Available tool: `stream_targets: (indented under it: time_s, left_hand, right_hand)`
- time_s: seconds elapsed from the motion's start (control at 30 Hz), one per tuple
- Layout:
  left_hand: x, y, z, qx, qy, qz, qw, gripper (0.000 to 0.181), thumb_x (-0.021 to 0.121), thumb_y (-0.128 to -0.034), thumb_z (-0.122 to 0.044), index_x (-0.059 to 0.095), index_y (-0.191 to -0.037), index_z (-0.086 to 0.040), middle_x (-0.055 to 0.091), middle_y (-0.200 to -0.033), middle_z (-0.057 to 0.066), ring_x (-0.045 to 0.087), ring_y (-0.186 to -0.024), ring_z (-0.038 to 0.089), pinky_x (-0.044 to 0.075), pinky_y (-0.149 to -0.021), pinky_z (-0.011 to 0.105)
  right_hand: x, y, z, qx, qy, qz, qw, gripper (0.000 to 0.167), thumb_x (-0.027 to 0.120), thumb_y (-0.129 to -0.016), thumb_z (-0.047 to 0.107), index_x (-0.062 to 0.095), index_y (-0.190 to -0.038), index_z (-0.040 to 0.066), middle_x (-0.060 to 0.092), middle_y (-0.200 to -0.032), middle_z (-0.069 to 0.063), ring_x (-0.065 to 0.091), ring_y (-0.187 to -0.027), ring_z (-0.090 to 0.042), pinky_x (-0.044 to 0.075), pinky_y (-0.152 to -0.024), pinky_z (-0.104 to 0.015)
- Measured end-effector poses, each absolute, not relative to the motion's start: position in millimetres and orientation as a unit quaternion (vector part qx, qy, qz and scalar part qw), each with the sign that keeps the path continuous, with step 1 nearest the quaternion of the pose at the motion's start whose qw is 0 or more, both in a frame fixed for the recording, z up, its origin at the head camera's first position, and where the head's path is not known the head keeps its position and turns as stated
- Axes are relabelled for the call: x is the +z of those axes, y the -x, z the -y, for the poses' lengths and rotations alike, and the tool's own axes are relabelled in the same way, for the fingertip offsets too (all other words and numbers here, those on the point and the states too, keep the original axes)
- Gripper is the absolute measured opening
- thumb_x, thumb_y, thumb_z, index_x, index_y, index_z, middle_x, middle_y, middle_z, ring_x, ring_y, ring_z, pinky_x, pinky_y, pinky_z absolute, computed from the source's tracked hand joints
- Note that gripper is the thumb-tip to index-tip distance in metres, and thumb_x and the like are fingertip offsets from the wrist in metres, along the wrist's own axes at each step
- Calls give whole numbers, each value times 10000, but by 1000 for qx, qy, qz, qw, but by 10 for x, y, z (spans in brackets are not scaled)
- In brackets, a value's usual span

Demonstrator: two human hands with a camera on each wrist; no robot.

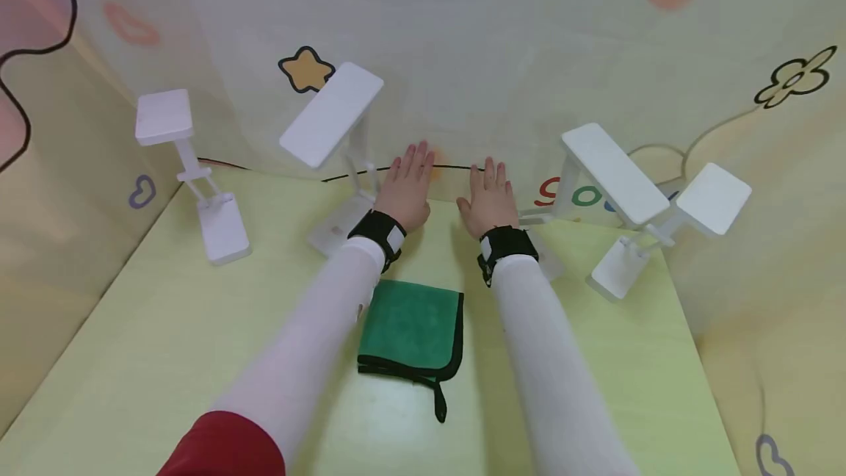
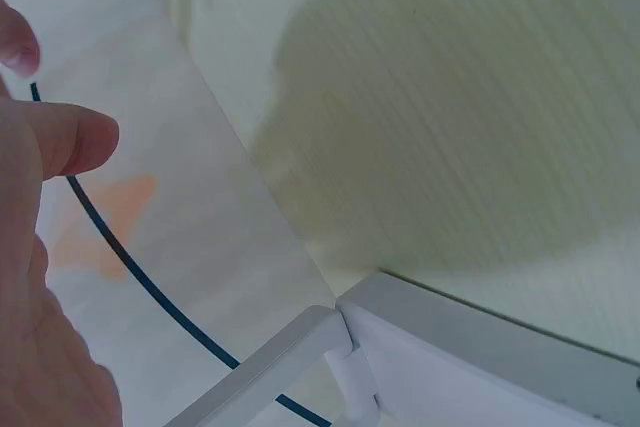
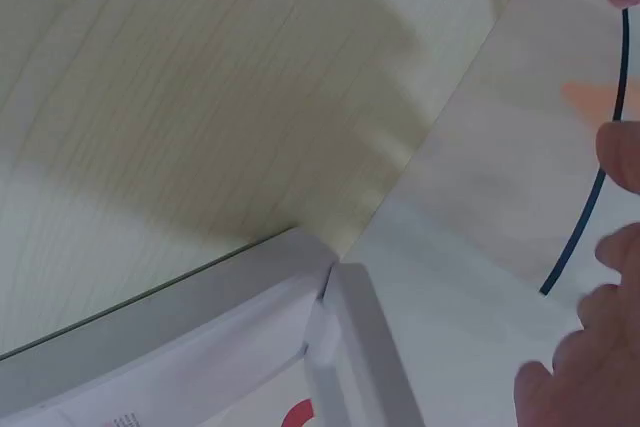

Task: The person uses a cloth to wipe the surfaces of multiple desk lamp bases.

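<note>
My left hand reaches to the back of the table, fingers straight and holding nothing. Beside it, a little to the right, my right hand is stretched out the same way, also without anything in it. Whether the fingertips touch the wall cloth is hard to tell. Just left of the left hand stands a larger white desk lamp, its base partly behind my wrist. Another white desk lamp is right of the right hand. Between my forearms lies a folded green cloth with black edging and a loop.
A small white lamp stands at the far left of the pale table. At the right is a second small white lamp. Printed wall cloth hangs behind and along both sides.
</note>
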State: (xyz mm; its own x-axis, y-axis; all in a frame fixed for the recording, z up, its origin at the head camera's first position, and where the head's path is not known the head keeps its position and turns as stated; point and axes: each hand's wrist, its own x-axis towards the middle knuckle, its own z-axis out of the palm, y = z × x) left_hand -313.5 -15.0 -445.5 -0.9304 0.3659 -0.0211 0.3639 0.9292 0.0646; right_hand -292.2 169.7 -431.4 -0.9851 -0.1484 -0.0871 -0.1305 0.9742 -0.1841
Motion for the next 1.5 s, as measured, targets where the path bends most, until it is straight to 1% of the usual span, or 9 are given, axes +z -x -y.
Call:
stream_targets:
  time_s: [0.1,0.17,0.33,0.47,0.57,0.73,1.03,1.4,1.5]
  left_hand:
    - [-4470,3093,177,59,-213,-975,16,894,598,-1082,-273,7,-1708,-31,-126,-1779,136,-105,-1636,295,15,-1311,438]
    - [-4480,3038,190,76,-237,-968,22,879,595,-1094,-297,31,-1704,-11,-71,-1784,152,-68,-1639,311,44,-1312,442]
    - [-4518,2826,237,138,-292,-944,71,761,526,-1133,-288,113,-1698,11,100,-1778,177,79,-1637,342,143,-1306,442]
    - [-4577,2647,319,205,-308,-922,114,678,532,-1139,-264,225,-1700,-40,316,-1722,161,504,-1453,300,377,-1206,418]
    - [-4643,2531,394,241,-318,-907,135,611,546,-1134,-245,331,-1678,-66,454,-1649,143,639,-1250,235,472,-1090,406]
    - [-4747,2403,490,272,-323,-895,145,491,573,-1121,-244,533,-1576,-67,588,-1546,99,568,-1384,228,446,-1147,417]
    - [-4940,2247,478,253,-362,-888,129,387,641,-1084,-269,701,-1388,-38,614,-1469,128,527,-1418,309,385,-1203,425]
    - [-4979,2312,502,267,-359,-884,136,336,640,-1091,-329,753,-1235,-47,570,-1507,152,421,-1515,347,338,-1238,413]
    - [-4986,2308,500,299,-344,-879,140,284,657,-1082,-305,722,-1198,-55,620,-1432,120,539,-1400,289,427,-1159,387]
  right_hand:
    - [-4299,2889,-1721,-97,118,-986,71,664,458,-1162,336,232,-1690,3,95,-1754,-272,22,-1623,-444,129,-1297,-539]
    - [-4299,2852,-1763,-116,144,-979,91,597,464,-1158,319,360,-1650,-3,269,-1714,-266,192,-1599,-444,220,-1278,-539]
    - [-4345,2707,-1906,-172,188,-956,148,452,521,-1130,264,616,-1486,3,660,-1431,-205,613,-1333,-384,468,-1122,-533]
    - [-4391,2550,-1978,-196,195,-939,203,433,584,-1107,329,679,-1429,56,712,-1350,-167,675,-1228,-348,534,-1033,-520]
    - [-4445,2429,-2001,-199,197,-927,250,451,636,-1070,433,717,-1373,109,723,-1321,-118,675,-1189,-311,551,-994,-494]
    - [-4564,2299,-2009,-202,217,-912,285,417,731,-989,505,763,-1213,154,737,-1148,-23,662,-1044,-213,561,-900,-414]
    - [-4790,2216,-2048,-221,254,-900,276,244,832,-938,364,749,-992,141,657,-843,41,590,-786,-158,503,-724,-338]
    - [-4705,2271,-2017,-225,283,-900,243,139,717,-1042,199,625,-1107,118,638,-946,-4,579,-825,-170,475,-758,-334]
    - [-4695,2280,-2012,-235,284,-903,219,119,701,-1051,162,617,-1120,116,657,-1006,-27,594,-870,-194,495,-786,-355]
